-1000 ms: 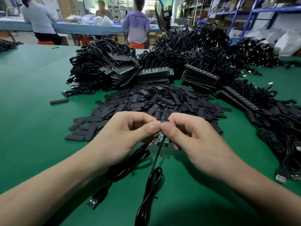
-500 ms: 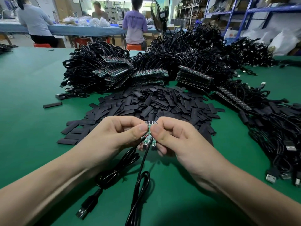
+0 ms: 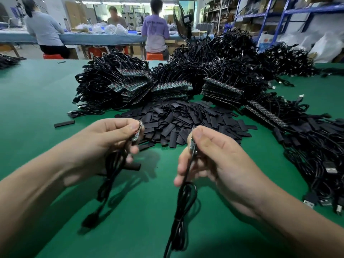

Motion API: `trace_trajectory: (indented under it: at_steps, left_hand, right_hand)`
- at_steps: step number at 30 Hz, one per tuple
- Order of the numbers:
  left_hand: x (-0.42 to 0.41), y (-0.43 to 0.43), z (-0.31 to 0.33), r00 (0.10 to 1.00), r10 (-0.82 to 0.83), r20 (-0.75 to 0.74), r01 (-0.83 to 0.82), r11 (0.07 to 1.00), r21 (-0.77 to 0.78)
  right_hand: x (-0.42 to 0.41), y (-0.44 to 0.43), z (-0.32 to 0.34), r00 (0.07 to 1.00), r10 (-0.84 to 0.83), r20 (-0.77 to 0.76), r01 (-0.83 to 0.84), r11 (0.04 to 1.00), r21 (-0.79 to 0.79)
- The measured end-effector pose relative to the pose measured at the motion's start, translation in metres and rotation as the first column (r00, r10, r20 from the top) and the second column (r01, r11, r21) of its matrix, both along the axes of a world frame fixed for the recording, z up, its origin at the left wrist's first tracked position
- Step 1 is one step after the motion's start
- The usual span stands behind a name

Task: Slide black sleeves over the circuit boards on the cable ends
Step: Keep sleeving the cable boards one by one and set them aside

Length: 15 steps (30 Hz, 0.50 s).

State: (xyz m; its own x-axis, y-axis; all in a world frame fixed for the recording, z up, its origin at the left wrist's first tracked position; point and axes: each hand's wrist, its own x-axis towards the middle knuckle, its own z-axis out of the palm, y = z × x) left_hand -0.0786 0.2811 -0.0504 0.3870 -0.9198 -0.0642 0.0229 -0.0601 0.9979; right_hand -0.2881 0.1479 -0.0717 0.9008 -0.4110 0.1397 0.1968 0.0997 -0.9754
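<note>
Black cable [image 3: 183, 202] hangs from right hand [image 3: 219, 157].

Factory workshop: cable heaps [image 3: 219, 60], storage racks [image 3: 279, 13].

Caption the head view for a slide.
Left hand and right hand each pinch an unsleeved circuit board; black sleeves piled behind.

Just in front of the pile of black sleeves [image 3: 186, 120], the left hand [image 3: 104, 144] pinches one circuit board [image 3: 137, 132]. The right hand [image 3: 214, 155] pinches a second board [image 3: 192, 144], apart from the first. Behind the pile lie heaped cable bundles [image 3: 223, 56].
</note>
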Motion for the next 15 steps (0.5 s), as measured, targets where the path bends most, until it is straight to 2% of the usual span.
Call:
trace_trajectory:
  at_steps: [3,5,6,8,10,12,15]
  left_hand:
    - [0.013,0.006,0.006,0.984,-0.019,0.176,-0.008,0.989,0.148]
    - [0.017,0.006,0.007,0.931,-0.042,0.364,-0.047,0.971,0.233]
    - [0.019,0.004,0.009,0.846,-0.101,0.524,-0.063,0.956,0.286]
    - [0.022,0.000,0.015,0.557,-0.288,0.779,-0.084,0.914,0.397]
    - [0.018,-0.011,0.024,0.316,-0.391,0.864,-0.119,0.887,0.445]
    - [0.011,-0.032,0.029,0.198,-0.322,0.926,-0.087,0.935,0.344]
    - [-0.002,-0.078,0.023,0.082,-0.149,0.985,0.027,0.989,0.147]
  right_hand:
    - [-0.004,-0.012,0.006,0.994,-0.096,-0.059,0.095,0.995,-0.016]
    - [-0.005,-0.022,0.008,0.979,-0.179,-0.099,0.175,0.983,-0.052]
    - [-0.006,-0.026,0.007,0.967,-0.226,-0.121,0.215,0.972,-0.096]
    - [-0.005,-0.031,0.003,0.939,-0.307,-0.155,0.279,0.943,-0.181]
    - [-0.003,-0.032,-0.002,0.920,-0.350,-0.176,0.308,0.924,-0.226]
    - [0.000,-0.031,-0.006,0.907,-0.377,-0.190,0.323,0.909,-0.264]
    - [0.003,-0.028,-0.009,0.899,-0.402,-0.172,0.356,0.901,-0.246]
